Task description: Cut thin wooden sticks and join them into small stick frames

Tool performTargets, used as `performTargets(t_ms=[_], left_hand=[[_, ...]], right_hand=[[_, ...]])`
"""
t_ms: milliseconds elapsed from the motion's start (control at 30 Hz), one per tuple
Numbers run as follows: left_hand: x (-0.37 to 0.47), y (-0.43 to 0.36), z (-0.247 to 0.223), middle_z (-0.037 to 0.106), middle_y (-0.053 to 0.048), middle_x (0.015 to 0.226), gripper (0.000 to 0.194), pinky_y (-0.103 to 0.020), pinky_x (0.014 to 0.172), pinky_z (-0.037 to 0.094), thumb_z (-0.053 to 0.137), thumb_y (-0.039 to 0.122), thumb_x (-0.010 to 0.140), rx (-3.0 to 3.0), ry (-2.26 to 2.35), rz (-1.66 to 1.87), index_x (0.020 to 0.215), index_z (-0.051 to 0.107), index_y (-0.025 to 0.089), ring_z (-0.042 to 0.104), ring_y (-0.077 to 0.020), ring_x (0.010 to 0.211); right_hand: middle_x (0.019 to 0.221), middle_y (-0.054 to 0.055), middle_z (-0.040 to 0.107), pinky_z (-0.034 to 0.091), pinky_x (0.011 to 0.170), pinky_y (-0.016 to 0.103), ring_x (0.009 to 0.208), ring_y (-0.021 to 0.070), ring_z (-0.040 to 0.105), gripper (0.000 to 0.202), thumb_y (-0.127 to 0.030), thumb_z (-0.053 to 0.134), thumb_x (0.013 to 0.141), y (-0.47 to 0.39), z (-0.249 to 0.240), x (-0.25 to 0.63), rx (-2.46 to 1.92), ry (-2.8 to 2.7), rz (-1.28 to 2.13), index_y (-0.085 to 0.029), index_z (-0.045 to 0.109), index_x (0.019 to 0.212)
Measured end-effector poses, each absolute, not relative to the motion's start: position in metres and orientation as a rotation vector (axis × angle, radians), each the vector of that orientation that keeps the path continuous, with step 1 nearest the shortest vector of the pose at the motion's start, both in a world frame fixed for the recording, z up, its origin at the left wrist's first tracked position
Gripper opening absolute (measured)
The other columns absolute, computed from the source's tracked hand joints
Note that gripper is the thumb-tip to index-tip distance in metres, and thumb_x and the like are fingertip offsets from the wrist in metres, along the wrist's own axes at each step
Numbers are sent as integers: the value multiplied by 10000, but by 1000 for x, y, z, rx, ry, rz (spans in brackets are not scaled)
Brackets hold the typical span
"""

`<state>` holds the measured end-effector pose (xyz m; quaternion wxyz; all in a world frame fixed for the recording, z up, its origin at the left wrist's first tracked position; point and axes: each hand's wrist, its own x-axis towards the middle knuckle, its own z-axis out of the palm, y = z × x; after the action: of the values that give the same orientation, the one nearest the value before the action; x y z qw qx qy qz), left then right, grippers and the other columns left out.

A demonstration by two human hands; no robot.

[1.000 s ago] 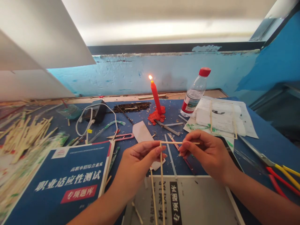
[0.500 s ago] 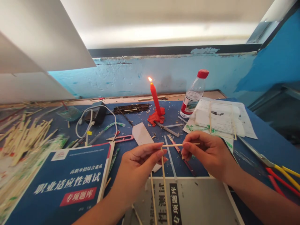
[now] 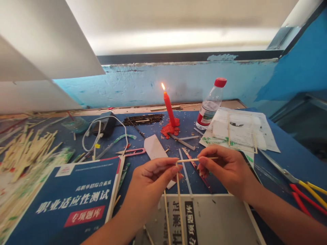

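Note:
Between both hands a short thin wooden stick (image 3: pixel 188 160) is held level. My left hand (image 3: pixel 157 180) pinches its left end, where it meets the top of a long wooden stick (image 3: pixel 180 204) that runs down toward me. My right hand (image 3: pixel 223 168) has thumb and fingers closed on the short stick's right part. Another long stick (image 3: pixel 167 217) lies beside the first, over a grey book (image 3: pixel 219 217); its upper end is hidden by my left hand. Beyond the hands, a lit red candle (image 3: pixel 169 110) stands in a patch of red wax (image 3: pixel 169 129).
A water bottle (image 3: pixel 208 107) and papers (image 3: pixel 268 131) are at the back right, scissors (image 3: pixel 288 175) at the right. A blue book (image 3: pixel 66 200), small pink-handled scissors (image 3: pixel 135 151), a white cable (image 3: pixel 85 139) and piled sticks (image 3: pixel 38 149) are left. A knife (image 3: pixel 196 168) lies between the hands.
The right part of the short stick has dipped slightly, along with my right hand. Both hands keep their hold.

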<state>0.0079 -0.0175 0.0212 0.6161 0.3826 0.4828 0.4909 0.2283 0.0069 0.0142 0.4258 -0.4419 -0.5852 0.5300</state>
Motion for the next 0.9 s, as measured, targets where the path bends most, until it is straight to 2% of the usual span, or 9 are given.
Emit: performTargets(t_ms=[233,667,900], left_hand=[[9,-17,21,821,-12,749,178,-167,654,577,904,254,737,823,1124,1136,886,815,211,742,-121,668],[9,-17,18,813,-11,759,143,-177,656,568,892,254,760,847,1109,1130,868,808,209,738,-123,669],[9,-16,20,802,-8,744,156,-173,640,557,896,257,754,844,1111,1116,862,802,195,715,-112,649]], right_hand=[[714,1,732,596,607,181,621,113,706,149,-359,742,940,7,15,229,-1110,-1483,1316,-210,737,938],[713,9,740,590,573,203,610,126,708,157,-355,754,931,6,14,229,-1092,-1420,1355,-206,710,908],[673,20,754,566,485,209,567,147,701,229,-365,822,865,6,16,225,-1065,-1303,1513,-203,669,917]])
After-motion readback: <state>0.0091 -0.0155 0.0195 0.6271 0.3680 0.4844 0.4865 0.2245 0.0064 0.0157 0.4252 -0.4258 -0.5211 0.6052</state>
